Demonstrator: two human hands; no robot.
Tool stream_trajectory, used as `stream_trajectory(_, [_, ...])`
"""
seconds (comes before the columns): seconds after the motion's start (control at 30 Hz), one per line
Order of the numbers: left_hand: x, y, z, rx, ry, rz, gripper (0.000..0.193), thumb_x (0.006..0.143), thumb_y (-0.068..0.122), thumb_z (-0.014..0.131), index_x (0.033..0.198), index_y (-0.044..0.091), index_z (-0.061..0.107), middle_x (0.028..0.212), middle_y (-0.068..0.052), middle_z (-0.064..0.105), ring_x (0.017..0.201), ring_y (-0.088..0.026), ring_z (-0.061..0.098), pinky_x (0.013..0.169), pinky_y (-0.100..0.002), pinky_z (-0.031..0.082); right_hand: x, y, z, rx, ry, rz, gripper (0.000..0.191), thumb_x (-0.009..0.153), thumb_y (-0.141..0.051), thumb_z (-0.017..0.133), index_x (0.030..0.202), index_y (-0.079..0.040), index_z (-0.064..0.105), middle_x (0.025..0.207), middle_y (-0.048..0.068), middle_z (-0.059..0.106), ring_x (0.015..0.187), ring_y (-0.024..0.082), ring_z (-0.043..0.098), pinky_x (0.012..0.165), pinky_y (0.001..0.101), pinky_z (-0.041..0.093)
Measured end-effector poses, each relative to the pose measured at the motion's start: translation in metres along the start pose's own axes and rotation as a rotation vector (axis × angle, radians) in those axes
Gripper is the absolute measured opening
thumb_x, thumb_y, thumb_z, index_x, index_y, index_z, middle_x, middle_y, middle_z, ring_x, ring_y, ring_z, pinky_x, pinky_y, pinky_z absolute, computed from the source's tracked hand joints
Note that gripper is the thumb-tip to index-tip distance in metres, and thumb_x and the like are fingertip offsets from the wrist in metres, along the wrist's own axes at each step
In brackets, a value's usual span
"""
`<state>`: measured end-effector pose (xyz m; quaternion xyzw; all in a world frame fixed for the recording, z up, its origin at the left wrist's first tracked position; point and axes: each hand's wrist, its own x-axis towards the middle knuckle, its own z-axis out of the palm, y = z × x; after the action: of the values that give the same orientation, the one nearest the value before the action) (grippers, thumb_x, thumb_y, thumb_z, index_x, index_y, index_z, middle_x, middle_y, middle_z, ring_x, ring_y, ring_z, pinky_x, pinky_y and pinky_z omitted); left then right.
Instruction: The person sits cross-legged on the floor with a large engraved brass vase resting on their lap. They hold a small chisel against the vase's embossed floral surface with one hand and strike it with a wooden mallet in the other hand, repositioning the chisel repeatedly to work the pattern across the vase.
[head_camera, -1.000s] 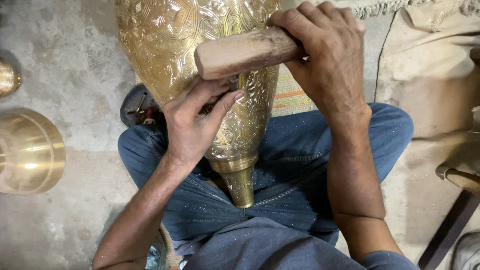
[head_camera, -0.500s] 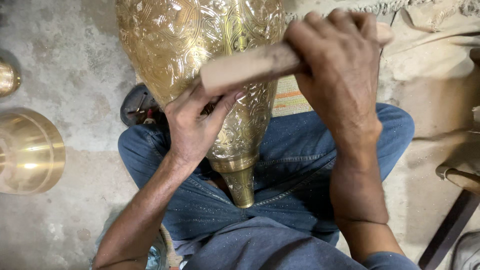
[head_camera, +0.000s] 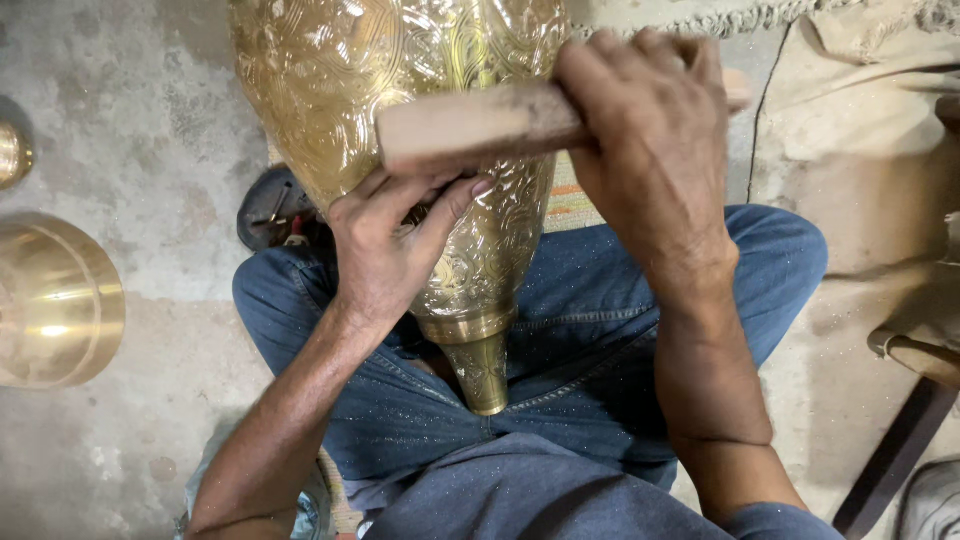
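A large engraved brass vase (head_camera: 330, 90) lies across my lap, its narrow neck (head_camera: 483, 372) pointing toward me. My left hand (head_camera: 385, 255) rests on the vase's lower body, fingers and thumb pinched around a small tool that is almost wholly hidden. My right hand (head_camera: 650, 150) is wrapped around a pale wooden stick (head_camera: 470, 125), which is held crosswise just above the left hand's fingertips. The stick's blunt end sits over the vase's surface.
A round brass bowl (head_camera: 55, 300) stands on the concrete floor at the left, with a smaller brass piece (head_camera: 12, 152) above it. Dark tools (head_camera: 275, 210) lie beside my left knee. Beige cloth (head_camera: 860, 150) and a wooden leg (head_camera: 895, 455) are at the right.
The right hand and wooden stick shifted slightly down and to the right over the left hand's fingers, then back a little. The vase and left hand stayed in place.
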<state>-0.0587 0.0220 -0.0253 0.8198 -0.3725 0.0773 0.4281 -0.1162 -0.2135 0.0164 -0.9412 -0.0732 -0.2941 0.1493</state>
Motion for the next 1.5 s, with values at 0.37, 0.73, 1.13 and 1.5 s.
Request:
stream_trajectory(0.37, [0.004, 0.002, -0.003, -0.051, -0.005, 0.003, 0.021, 0.097, 0.013, 0.082, 0.113, 0.002, 0.074, 0.108, -0.012, 0.077, 0.098, -0.02, 0.079, 0.078, -0.029, 0.069, 0.01, -0.005, -0.001, 0.803, -0.013, 0.399, 0.019, 0.096, -0.006, 0.077, 0.107, -0.008, 0.061, 0.089, 0.004, 0.069, 0.079, 0.015, 0.07, 0.071, 0.0366, 0.059])
stream_trajectory(0.73, [0.003, -0.006, -0.003, 0.044, -0.013, 0.041, 0.02, 0.1, 0.018, 0.084, 0.109, 0.004, 0.075, 0.104, -0.008, 0.077, 0.093, -0.017, 0.079, 0.076, -0.027, 0.068, 0.004, -0.001, 0.004, 0.109, 0.065, 0.009, 0.031, 0.092, 0.0, 0.083, 0.111, -0.004, 0.059, 0.101, 0.008, 0.067, 0.094, 0.024, 0.065, 0.084, 0.0446, 0.054])
stream_trajectory(1.13, [0.005, -0.003, -0.007, -0.011, -0.035, 0.06, 0.019, 0.1, 0.016, 0.082, 0.114, 0.005, 0.076, 0.107, -0.009, 0.078, 0.099, -0.018, 0.078, 0.083, -0.032, 0.068, 0.011, -0.003, 0.003, 0.154, 0.106, -0.027, 0.021, 0.086, -0.002, 0.079, 0.097, -0.005, 0.062, 0.086, 0.007, 0.066, 0.074, 0.021, 0.066, 0.067, 0.0407, 0.054])
stream_trajectory(1.5, [0.007, -0.005, -0.007, -0.016, -0.039, 0.04, 0.021, 0.1, 0.018, 0.083, 0.116, 0.006, 0.075, 0.106, -0.01, 0.077, 0.093, -0.016, 0.078, 0.076, -0.028, 0.068, 0.006, 0.001, 0.005, 0.189, 0.062, 0.141, 0.026, 0.081, -0.006, 0.082, 0.099, -0.005, 0.064, 0.086, 0.007, 0.066, 0.078, 0.026, 0.068, 0.067, 0.0416, 0.055])
